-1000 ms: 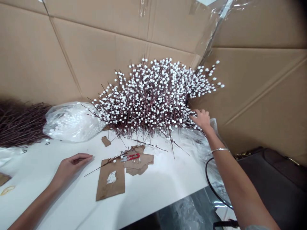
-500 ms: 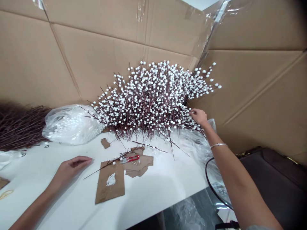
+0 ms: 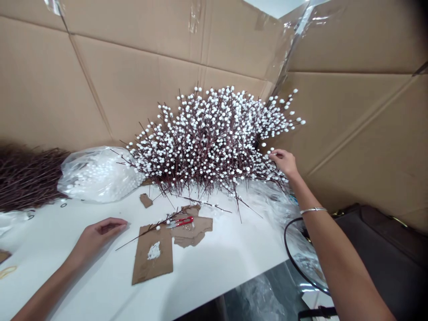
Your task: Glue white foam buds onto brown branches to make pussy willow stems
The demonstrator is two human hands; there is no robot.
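Observation:
My right hand (image 3: pixel 283 161) is at the right side of a big pile of white berry branches (image 3: pixel 214 138), its fingertips pinched on a berry stem, with a couple of white berries showing beside them. The held stem itself is mostly hidden. My left hand (image 3: pixel 103 234) rests on the white table (image 3: pixel 100 290), thumb and fingers closed together, nothing visible in them. Between the hands, a single berry branch (image 3: pixel 143 232) lies across a cardboard piece (image 3: pixel 158 267) with a white glue-like smear. Red-handled thread snips (image 3: pixel 183 221) lie on torn cardboard (image 3: pixel 197 234).
A clear plastic bag of white berries (image 3: pixel 100 174) sits left of the pile, beside a heap of bare brown stems (image 3: pixel 30 178). Cardboard walls (image 3: pixel 133 80) stand behind. Crumpled plastic (image 3: pixel 267 200) lies under the pile's right end, and a dark bag (image 3: pixel 377 249) is at right.
My right hand has drawn slightly to the right, away from the pile, and white berries now show at its fingertips. My left hand has stayed in place.

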